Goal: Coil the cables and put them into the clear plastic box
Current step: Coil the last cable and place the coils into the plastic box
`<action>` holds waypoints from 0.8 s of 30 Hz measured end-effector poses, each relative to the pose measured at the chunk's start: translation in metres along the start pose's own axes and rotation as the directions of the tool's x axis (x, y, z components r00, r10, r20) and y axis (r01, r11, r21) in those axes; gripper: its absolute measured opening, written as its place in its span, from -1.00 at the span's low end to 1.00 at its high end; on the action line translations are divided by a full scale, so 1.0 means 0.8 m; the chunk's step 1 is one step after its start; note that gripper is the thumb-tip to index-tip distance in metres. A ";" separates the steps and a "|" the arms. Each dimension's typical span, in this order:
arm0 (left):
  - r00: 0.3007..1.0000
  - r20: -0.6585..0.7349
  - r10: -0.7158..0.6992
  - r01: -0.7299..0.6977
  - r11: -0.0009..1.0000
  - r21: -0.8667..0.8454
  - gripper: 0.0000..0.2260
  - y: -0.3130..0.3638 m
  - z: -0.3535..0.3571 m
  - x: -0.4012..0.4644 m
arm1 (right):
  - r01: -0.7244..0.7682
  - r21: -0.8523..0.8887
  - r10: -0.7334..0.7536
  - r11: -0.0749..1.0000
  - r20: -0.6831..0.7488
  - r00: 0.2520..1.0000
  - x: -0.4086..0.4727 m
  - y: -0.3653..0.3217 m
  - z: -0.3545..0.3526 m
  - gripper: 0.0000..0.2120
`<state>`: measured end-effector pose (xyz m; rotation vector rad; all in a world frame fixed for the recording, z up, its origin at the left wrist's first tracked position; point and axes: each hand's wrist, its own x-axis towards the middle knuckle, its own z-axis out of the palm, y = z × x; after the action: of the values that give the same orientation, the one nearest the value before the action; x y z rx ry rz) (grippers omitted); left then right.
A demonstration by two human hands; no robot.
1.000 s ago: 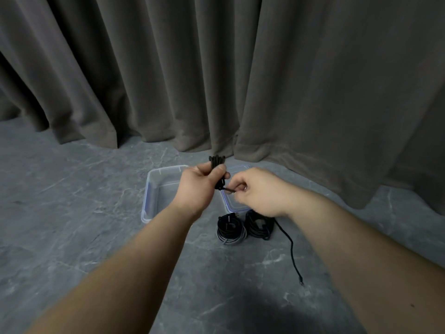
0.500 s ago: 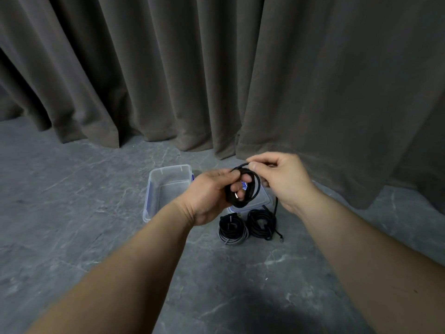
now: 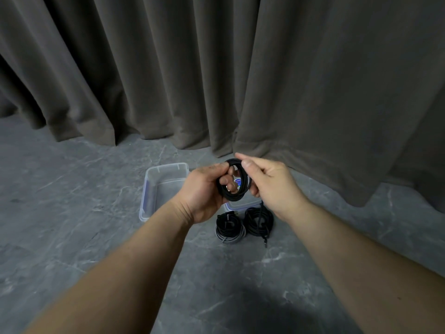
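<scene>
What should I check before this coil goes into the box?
1. Coil gripped by left hand and right hand: ok.
2. Loose tail hanging onto the floor coils: not ok.
3. Coil tied off: cannot tell.
4. Clear box open, nothing visible inside: ok.
5. Lid lying beside the box: ok.
6. Two coiled cables on the floor, not boxed: not ok.

The near right corner of the clear plastic box [image 3: 154,186] is covered by the left hand [image 3: 204,189]. Most of the lid [image 3: 237,204] is hidden behind both hands and the black cable coil [image 3: 234,180]. The label seen through the coil is too small to be read. Both forearms are cut off by the lower edge.
</scene>
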<state>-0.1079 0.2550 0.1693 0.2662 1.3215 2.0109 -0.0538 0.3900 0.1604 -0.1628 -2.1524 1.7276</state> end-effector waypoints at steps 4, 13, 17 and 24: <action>1.000 -0.011 -0.006 0.005 0.998 -0.062 -0.74 0.000 0.003 -0.004 | -0.044 0.044 0.045 0.998 -0.033 0.998 0.000 0.007 0.005 -0.79; 0.991 0.004 0.135 -0.134 0.984 0.115 -0.63 0.000 0.012 -0.002 | -0.179 0.371 0.208 0.911 -0.040 0.977 0.008 0.000 0.015 -0.86; 0.993 0.030 0.114 -0.117 0.980 0.158 -0.75 0.003 0.016 -0.004 | -0.168 0.490 0.210 0.855 -0.032 0.977 0.010 -0.009 0.014 -0.84; 0.981 0.191 0.029 -0.051 0.992 0.112 -0.85 0.012 0.018 -0.009 | -0.220 0.604 0.287 0.766 -0.015 0.958 0.009 -0.013 0.004 -0.80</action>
<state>-0.0995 0.2587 0.1856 0.5283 1.3226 1.8918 -0.0602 0.3865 0.1710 -0.3779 -1.4546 2.4063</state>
